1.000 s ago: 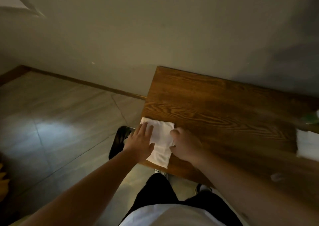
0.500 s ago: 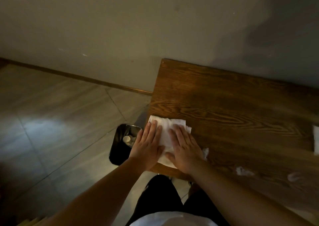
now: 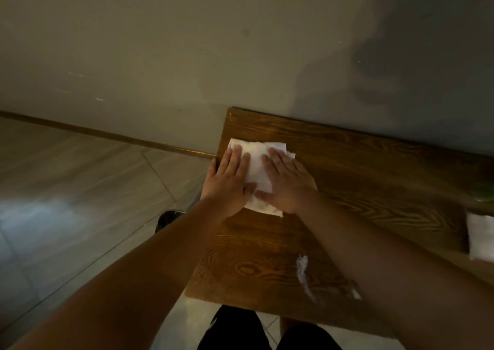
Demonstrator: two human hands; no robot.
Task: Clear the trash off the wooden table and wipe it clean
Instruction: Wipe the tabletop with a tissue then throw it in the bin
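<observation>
Wipe step in hand: wooden table (image 3: pixel 374 189) against the wall, both palms pressing a white cloth (image 3: pixel 256 162) flat at its far left corner, left hand (image 3: pixel 230 181) on the cloth's left side at the table edge, right hand (image 3: pixel 288 183) on its right, fingers (image 3: pixel 270 162) stretched out flat and slightly spread, gripping nothing. Cloth is thin, creased, folded roughly square, probably tissue that will shred under hard rubbing. Next move, my read: drag it back toward the near edge to catch the white paper scraps (image 3: pixel 303 272) by the right forearm; a dark bin (image 3: pixel 167 220) on the floor beside the table looks like the drop point.
</observation>
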